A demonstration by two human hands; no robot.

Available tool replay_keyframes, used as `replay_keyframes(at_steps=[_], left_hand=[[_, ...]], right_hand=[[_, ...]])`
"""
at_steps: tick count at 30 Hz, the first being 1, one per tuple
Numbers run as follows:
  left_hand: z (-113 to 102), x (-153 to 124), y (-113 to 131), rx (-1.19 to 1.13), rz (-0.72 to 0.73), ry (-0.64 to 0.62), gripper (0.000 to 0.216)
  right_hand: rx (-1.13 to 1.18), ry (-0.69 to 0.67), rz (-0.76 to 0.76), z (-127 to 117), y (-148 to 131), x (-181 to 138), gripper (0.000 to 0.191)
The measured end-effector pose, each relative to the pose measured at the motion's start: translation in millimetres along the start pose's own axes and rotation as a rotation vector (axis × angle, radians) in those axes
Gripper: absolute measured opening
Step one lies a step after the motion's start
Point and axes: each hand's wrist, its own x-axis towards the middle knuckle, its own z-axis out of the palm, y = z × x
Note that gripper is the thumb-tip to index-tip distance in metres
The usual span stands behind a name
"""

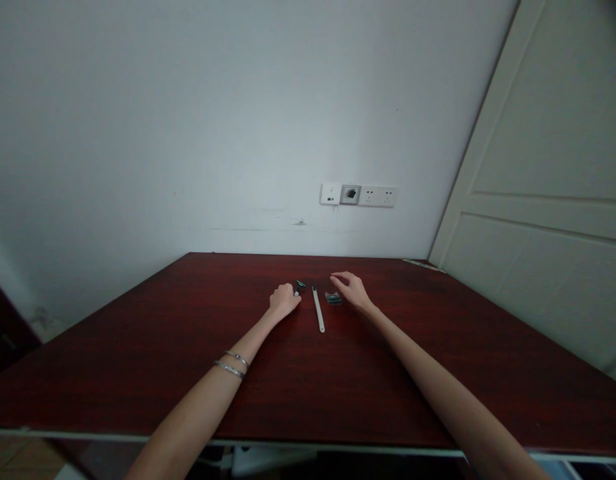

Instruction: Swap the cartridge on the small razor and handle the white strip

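My left hand is closed around the handle of a small razor. The razor's dark head sticks out past the fingers, while most of the handle is hidden in the hand. Between my hands a slim white handle with a dark tip lies flat on the table. Just right of it rests a small clear case with dark pieces inside that look like razor cartridges. Over the table beside this case is my right hand, its thumb and fingers apart with nothing between them.
The dark red wooden table reaches back to a pale wall. White sockets and a switch plate sit low on that wall. On the right stands a panelled white door. A thin strip lies at the table's back right edge.
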Motion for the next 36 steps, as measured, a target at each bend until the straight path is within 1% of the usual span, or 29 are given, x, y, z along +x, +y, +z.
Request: replay_keyframes(at_steps=[3, 6, 10, 12, 14, 17, 19, 22, 28, 31, 33, 36], left_hand=[[0, 1, 1, 0.033, 0.018, 0.010, 0.010], [-1, 1, 5, 0.016, 0.063, 0.038, 0.015], [-4, 4, 13, -0.205, 0.152, 0.128, 0.024], [-4, 5, 15, -0.347, 0.174, 0.143, 0.025], [-4, 5, 17, -0.500, 0.172, 0.091, 0.026], [-3, 1, 20, -0.721, 0.148, -0.088, 0.026], [-4, -2, 22, -0.825, 0.150, -0.180, 0.025], [-4, -6, 24, -0.907, 0.172, -0.249, 0.022], [-1, -8, 23, -1.016, 0.192, -0.379, 0.024], [1, -8, 22, -1.051, 0.201, -0.411, 0.027], [1, -7, 21, -1.054, 0.203, -0.408, 0.026], [-1, -1, 18, -1.078, 0.135, -0.345, 0.022]], right_hand=[[0.225, 0.106, 0.143, 9, -16, 6, 0.034], [0.393, 0.134, 0.273, 20, -33, 5, 0.032], [0.552, 0.211, 0.402, 31, -46, -2, 0.024], [0.615, 0.210, 0.460, 35, -47, -5, 0.022], [0.674, 0.175, 0.518, 37, -47, -7, 0.021], [0.763, 0.083, 0.586, 39, -50, -10, 0.024], [0.810, 0.012, 0.599, 38, -54, -13, 0.028], [0.824, -0.049, 0.562, 38, -61, -16, 0.034], [0.758, -0.045, 0.446, 40, -63, -16, 0.037], [0.732, 0.000, 0.384, 42, -62, -15, 0.035], [0.728, 0.045, 0.360, 42, -63, -14, 0.034], [0.765, 0.089, 0.386, 39, -70, -14, 0.034]])
